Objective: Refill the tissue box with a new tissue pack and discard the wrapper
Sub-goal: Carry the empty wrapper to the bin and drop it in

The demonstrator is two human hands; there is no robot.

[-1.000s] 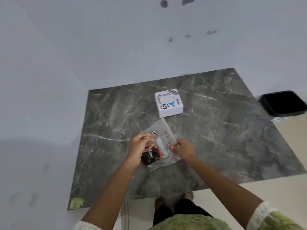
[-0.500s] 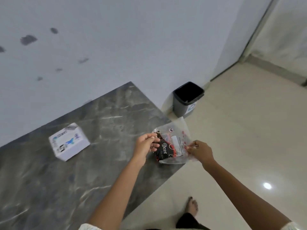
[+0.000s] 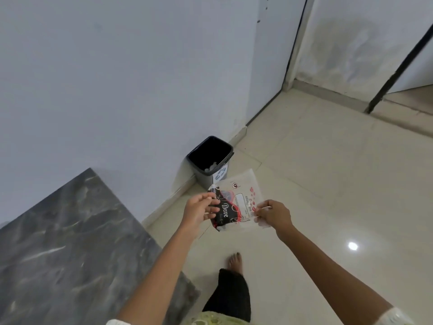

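Observation:
I hold a flat, clear plastic wrapper (image 3: 236, 200) with a black "Dove" patch and red marks, stretched between both hands above the floor. My left hand (image 3: 199, 211) pinches its left edge by the black patch. My right hand (image 3: 273, 214) pinches its right edge. A small grey bin (image 3: 210, 160) with a black rim stands open against the wall, just beyond the wrapper, with a bit of pale litter inside. The tissue box is out of view.
The dark marble table (image 3: 70, 242) fills the lower left, its corner near my left forearm. A white wall runs behind the bin. Pale glossy floor tiles (image 3: 328, 184) spread to the right. My bare foot (image 3: 235, 260) stands on the floor below the wrapper.
My view has swung right, away from the table and the tissue box, toward the bin. Both hands have carried the wrapper off the table and out over the floor.

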